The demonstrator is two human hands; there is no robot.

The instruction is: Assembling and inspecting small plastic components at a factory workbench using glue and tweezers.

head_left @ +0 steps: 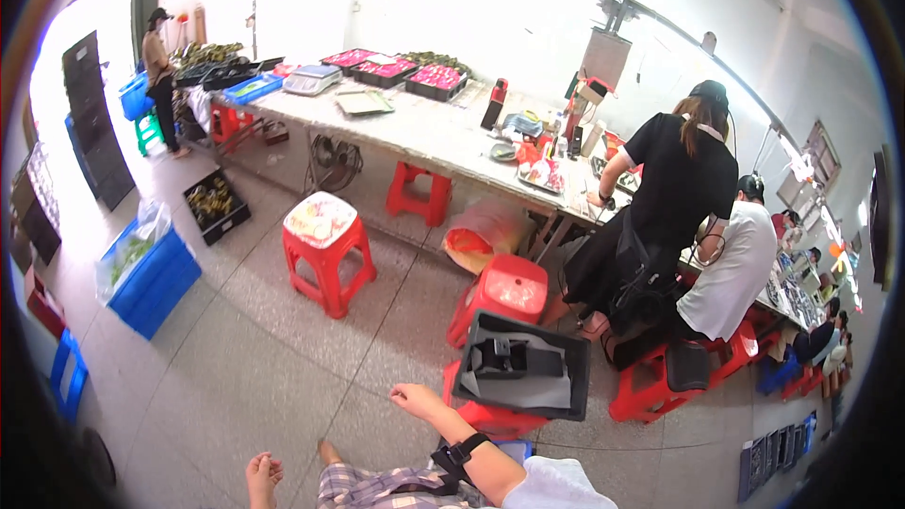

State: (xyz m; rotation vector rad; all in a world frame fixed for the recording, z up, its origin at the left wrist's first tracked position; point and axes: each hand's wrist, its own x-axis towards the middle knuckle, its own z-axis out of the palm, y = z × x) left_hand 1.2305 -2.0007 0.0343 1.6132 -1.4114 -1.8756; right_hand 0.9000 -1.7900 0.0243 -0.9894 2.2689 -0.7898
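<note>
My left hand [265, 473] hangs at the lower edge, its fingers loosely bent and slightly apart, with nothing visible in it. Stretched out ahead of my body, my right hand [416, 400] is over the floor with fingers relaxed and no object showing. A black strap with a small device [461, 451] sits on my right forearm. Nearest to the right hand is a black crate [521, 405] with grey sheeting and a black boxy item inside, resting on a red stool [495, 422]. Neither hand touches it.
A red stool [328, 250] with a patterned top stands ahead. Beyond runs a long worktable [415, 137] bearing trays of pink pieces [436, 82] and a scale [312, 79]. A blue crate [154, 273] is left. A person in black [681, 170] leans over the table; others sit right.
</note>
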